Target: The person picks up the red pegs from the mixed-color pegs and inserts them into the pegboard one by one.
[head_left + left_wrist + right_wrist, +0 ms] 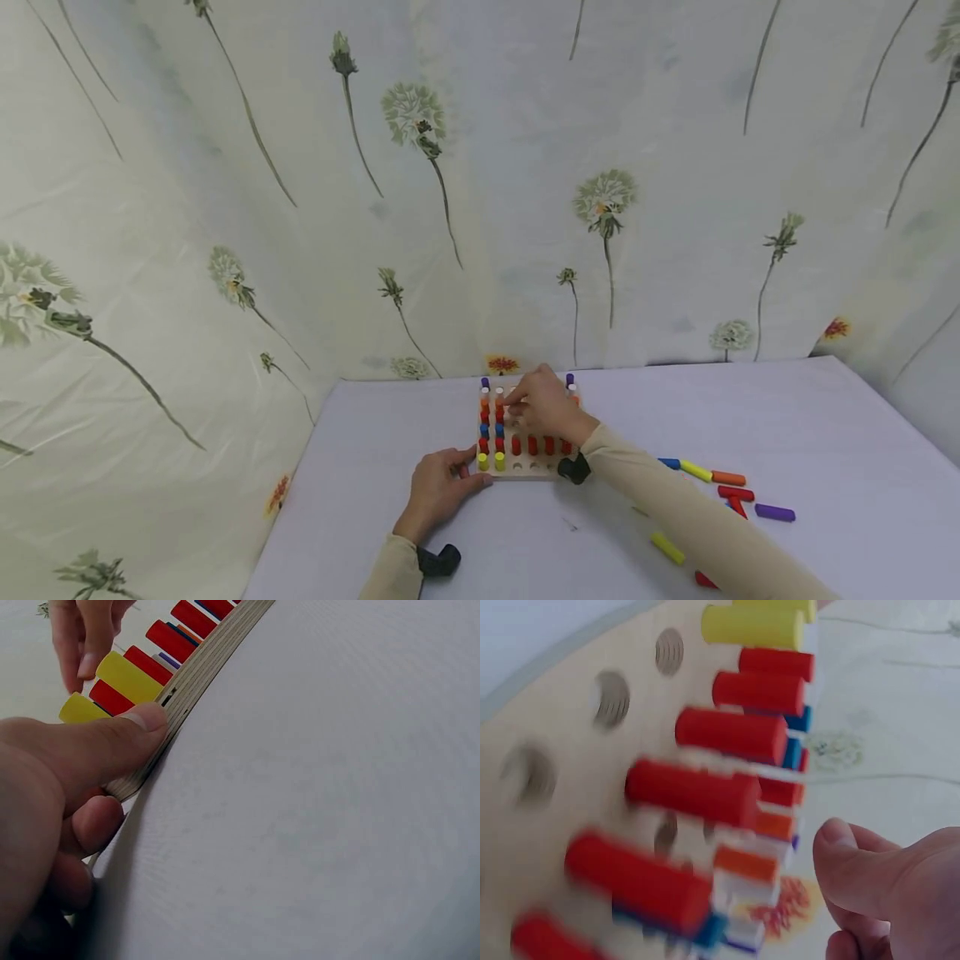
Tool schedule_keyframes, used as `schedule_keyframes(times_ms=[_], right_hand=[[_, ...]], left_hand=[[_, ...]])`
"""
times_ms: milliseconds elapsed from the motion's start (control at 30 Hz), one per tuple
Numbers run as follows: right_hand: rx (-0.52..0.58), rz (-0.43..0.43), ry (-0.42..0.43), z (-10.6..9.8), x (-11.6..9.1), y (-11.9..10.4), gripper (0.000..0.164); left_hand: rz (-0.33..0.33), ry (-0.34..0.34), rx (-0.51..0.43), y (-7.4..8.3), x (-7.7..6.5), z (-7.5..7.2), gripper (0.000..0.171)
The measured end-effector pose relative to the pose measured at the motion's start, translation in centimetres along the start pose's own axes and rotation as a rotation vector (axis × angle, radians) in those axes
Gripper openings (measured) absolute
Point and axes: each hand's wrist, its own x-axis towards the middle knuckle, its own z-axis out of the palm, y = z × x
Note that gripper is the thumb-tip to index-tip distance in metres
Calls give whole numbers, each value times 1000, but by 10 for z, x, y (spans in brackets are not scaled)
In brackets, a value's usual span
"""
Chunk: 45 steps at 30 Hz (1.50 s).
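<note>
My left hand (pixel 441 492) grips the near left corner of a wooden peg board (pixel 202 679), thumb against its front edge and fingers at its side. Over the board's far middle is my right hand (pixel 551 406), fingers pointing down and loosely bent, with no peg visible between thumb and fingers (pixel 855 862). Two yellow pegs (pixel 491 462) stand in the nearest row's left holes. Behind them runs a row of red pegs (pixel 694 791). Blue, red, orange, white and purple pegs fill the left columns farther back. My right hand hides part of the board.
Loose pegs lie right of the board: a purple peg (pixel 775 512), an orange peg (pixel 728 478), a yellow peg (pixel 667 548) and several others, some partly behind my right sleeve (pixel 690 517). A flowered curtain (pixel 480 208) hangs behind the white table (pixel 825 433).
</note>
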Motion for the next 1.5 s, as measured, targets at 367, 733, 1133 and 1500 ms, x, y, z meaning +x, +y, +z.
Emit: schedule_keyframes(times_ms=[367,733,1133,1500], right_hand=[[-162,-79,-3,-73,-62,52,8],[-281,64,-47,-124,-145,97,11],[-315,168,-145,-145,-204,119,11],[-306,267,-209,-125,-228,130,14]], left_hand=[[3,7,37,1,4,1,56],[-16,16,18,-4,5,-1,58],[-3,32,25,-6,0,-2,57],[-8,11,5,1,-3,4,56]])
